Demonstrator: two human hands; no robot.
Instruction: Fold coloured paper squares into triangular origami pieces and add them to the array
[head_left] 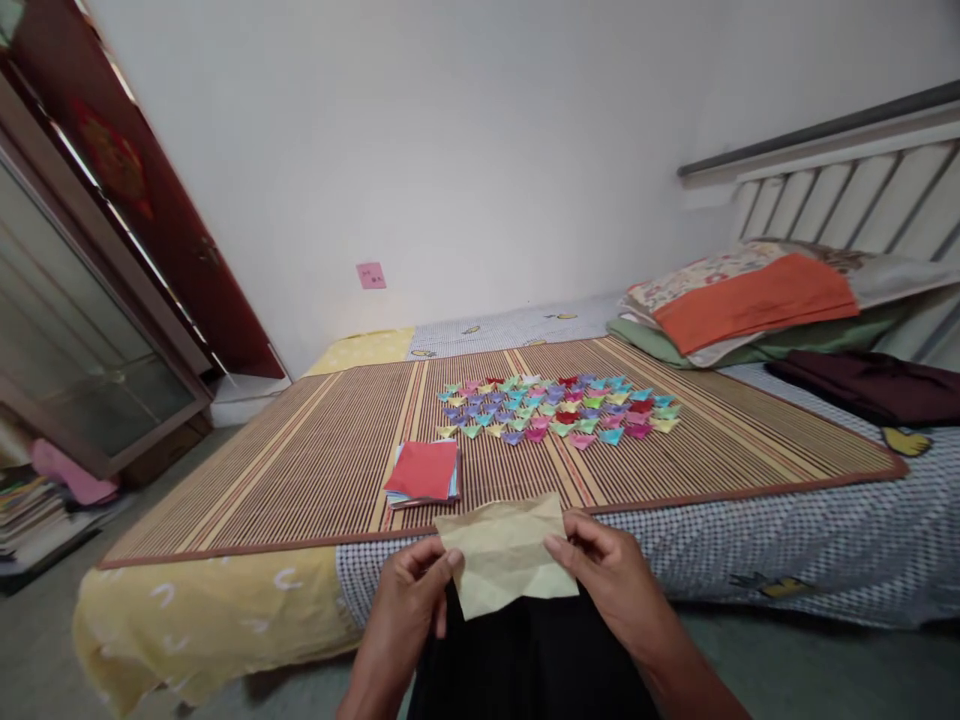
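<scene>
A creased sheet of pale yellow paper [506,560] is stretched between my hands, above my lap at the bed's front edge. My left hand [412,590] pinches its left side, thumb on top. On the opposite side, my right hand [604,560] grips the sheet the same way. Just beyond the sheet lies a stack of square paper [424,471] with a red piece uppermost. Farther back, several rows of small folded paper figures [555,408] in many colours rest on the striped mat.
The striped bamboo mat [300,460] covers the bed. Pillows [750,300] and a dark folded cloth [870,385] lie at the right, near a radiator [855,190]. A yellow sheet [217,610] hangs over the front left edge. A glass-panelled cabinet [82,320] stands at the left.
</scene>
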